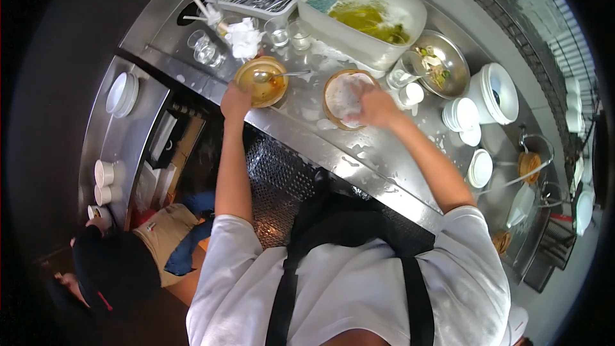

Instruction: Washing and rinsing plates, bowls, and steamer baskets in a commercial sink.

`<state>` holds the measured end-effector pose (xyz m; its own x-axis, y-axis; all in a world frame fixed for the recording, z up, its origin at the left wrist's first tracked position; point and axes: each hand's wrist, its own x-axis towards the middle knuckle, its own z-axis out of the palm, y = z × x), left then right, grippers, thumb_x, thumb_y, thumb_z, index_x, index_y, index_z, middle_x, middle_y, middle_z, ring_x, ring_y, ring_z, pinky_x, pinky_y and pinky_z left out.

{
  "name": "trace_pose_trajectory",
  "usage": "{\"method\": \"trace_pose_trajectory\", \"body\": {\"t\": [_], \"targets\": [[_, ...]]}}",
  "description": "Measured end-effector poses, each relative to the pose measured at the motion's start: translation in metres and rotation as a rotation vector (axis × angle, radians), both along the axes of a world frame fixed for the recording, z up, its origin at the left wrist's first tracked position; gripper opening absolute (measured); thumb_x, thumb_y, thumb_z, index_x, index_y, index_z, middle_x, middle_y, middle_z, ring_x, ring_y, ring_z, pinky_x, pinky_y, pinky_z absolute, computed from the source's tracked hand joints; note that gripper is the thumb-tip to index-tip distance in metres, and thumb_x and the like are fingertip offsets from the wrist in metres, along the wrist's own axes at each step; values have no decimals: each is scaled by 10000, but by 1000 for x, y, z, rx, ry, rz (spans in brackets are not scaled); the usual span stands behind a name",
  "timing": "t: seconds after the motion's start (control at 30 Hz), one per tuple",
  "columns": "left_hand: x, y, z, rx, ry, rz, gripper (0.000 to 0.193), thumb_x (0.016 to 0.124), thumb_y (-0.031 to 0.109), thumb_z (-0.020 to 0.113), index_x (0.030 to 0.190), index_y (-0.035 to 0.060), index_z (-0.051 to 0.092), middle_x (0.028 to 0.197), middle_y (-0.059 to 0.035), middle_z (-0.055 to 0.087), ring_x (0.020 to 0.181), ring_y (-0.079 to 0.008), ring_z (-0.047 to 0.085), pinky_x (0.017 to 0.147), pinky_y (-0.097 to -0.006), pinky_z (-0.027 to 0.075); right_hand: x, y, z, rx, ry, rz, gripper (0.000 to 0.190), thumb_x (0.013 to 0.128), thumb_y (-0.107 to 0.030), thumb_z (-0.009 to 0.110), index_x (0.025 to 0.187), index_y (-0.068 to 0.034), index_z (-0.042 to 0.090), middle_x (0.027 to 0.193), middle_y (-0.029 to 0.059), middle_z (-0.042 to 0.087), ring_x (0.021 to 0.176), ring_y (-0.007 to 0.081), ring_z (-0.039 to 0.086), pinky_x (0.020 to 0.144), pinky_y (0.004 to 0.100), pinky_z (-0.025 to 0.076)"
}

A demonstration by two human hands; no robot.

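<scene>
My left hand (237, 100) grips the near rim of a yellow-brown bowl (262, 97), which has sauce residue inside. A metal spoon (291, 74) lies in that bowl, its handle over the right rim. To the right, my right hand (372, 105) is blurred over a round brown-rimmed dish (339, 98) with a pale, soapy-looking inside. Its fingers reach onto the dish, but whether they grip anything is hidden. Behind, a large white plastic tub (355, 38) holds yellow-green liquid and foam, with a green scouring pad (322, 1) at its left end.
A white basket of cutlery (218, 0), drinking glasses (277, 32) and crumpled tissues (244, 38) stand behind my left hand. On the right are a metal bowl of food scraps (456, 69), stacked white dishes (461, 114) and a white bucket (485, 96). Another person (120, 264) is at the lower left.
</scene>
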<state>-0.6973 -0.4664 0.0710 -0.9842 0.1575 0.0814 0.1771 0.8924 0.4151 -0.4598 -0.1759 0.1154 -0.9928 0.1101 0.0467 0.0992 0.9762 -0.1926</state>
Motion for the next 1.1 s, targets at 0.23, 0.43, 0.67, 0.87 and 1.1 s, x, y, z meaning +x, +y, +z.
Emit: {"method": "trace_pose_trajectory", "body": {"t": [0.23,0.43,0.67,0.87,1.1], "targets": [[-19,1,-36,65,-147,-196,443,765,118,530,1202,46,512,1022,-289,634,967,-461,604,847,-515,471,59,-6,-46,-183,30,184,285,816,-227,712,1043,-56,689,978,143,692,865,297,668,791,373,524],[6,20,-54,321,-151,-267,404,734,55,555,1137,24,565,1012,-253,649,966,-411,619,849,-432,487,69,11,-23,-1137,87,-336,66,833,-98,698,876,-55,722,803,8,678,717,113,584,680,290,481],[26,5,-68,709,-163,-242,467,737,-11,523,1201,29,562,1063,-192,656,1009,-313,636,882,-373,476,56,171,93,78,1028,-660,185,906,-168,602,938,-2,679,796,151,626,715,284,601,669,370,479],[64,20,-33,728,-182,-266,466,769,-40,536,1234,-4,533,1087,-162,649,1033,-255,626,922,-329,463,55,238,50,234,603,-950,196,896,-166,560,972,-9,650,859,185,642,798,383,613,695,445,482],[75,8,-46,776,-326,-259,532,784,70,624,1301,26,510,1192,-150,613,1027,-237,613,871,-351,503,89,2,-31,-480,-73,-900,720,763,-655,616,1048,6,638,890,227,674,850,367,660,727,467,514]]}}
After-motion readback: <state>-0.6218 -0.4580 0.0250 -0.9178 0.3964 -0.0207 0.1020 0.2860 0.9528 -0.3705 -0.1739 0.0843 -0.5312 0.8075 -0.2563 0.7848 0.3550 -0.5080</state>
